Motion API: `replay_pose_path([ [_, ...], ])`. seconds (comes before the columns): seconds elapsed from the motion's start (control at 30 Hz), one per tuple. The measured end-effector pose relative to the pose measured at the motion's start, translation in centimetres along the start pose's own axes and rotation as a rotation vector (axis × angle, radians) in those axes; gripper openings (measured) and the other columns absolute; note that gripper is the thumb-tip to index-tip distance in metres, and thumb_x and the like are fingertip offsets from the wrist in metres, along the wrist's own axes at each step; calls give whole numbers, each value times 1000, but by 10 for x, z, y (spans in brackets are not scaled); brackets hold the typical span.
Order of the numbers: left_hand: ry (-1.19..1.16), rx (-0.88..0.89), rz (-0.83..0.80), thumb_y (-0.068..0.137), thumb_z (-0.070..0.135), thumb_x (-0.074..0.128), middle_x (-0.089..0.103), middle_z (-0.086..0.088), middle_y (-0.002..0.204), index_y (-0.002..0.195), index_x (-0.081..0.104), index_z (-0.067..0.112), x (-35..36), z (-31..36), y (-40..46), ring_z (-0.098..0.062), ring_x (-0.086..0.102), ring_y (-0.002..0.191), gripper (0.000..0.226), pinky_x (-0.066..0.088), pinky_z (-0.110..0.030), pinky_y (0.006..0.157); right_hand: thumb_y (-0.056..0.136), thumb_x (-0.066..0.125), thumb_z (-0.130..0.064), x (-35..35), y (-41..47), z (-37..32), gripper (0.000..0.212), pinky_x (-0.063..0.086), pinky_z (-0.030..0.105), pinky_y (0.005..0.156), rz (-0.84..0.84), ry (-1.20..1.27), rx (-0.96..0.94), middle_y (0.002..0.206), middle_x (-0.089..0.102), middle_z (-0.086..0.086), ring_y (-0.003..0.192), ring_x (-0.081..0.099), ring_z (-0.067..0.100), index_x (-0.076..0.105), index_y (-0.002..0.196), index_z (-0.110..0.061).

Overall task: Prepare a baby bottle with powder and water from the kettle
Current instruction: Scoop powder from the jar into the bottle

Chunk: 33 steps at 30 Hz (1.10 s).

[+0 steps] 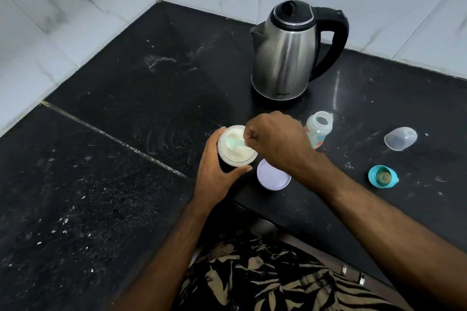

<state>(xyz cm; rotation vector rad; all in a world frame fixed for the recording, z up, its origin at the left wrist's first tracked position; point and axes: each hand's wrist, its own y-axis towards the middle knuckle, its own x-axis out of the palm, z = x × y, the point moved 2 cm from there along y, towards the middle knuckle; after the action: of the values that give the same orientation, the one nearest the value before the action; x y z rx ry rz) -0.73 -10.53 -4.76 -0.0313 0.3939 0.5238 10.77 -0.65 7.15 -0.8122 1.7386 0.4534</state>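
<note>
Powder stage: left hand (214, 171) grips jar (236, 146), right hand (275, 141) pinches scoop (233, 143); bottle (319, 129) at three o'clock open, apparently unfilled; kettle (288, 50) untouched

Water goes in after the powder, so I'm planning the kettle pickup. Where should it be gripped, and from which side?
Grip the kettle by its black loop handle, coming from the right. The handle sticks out on the right side and stands clear of the wall tiles, while the spout points left. The right hand is nearer, but it now holds the scoop.
</note>
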Motion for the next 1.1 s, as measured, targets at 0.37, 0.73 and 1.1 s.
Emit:
replay_pose_path([
  [0.37,-23,-14,-12,72,9,84,53,30,131,134,39,40,4,4,-3,6,50,124,83,42,-19,102,93,59,-19,14,1,-26,26,32,31,76,-159,-325,-159,118,64,8,108,60,27,60,118,-11],
  [0.73,6,-7,-7,65,25,91,49,9,142,144,36,26,-1,3,-3,-11,48,131,97,44,-41,106,81,69,-20,16,6,-2,10,49,30,68,-107,117,-6,90,72,-2,84,67,22,76,87,-23],
  [1.1,15,12,-9,64,26,92,47,10,143,144,36,25,-2,5,2,-8,46,131,98,42,-38,107,77,80,-14,-1,8,18,4,57,33,76,-32,349,37,75,72,-9,73,67,6,77,76,-16],
])
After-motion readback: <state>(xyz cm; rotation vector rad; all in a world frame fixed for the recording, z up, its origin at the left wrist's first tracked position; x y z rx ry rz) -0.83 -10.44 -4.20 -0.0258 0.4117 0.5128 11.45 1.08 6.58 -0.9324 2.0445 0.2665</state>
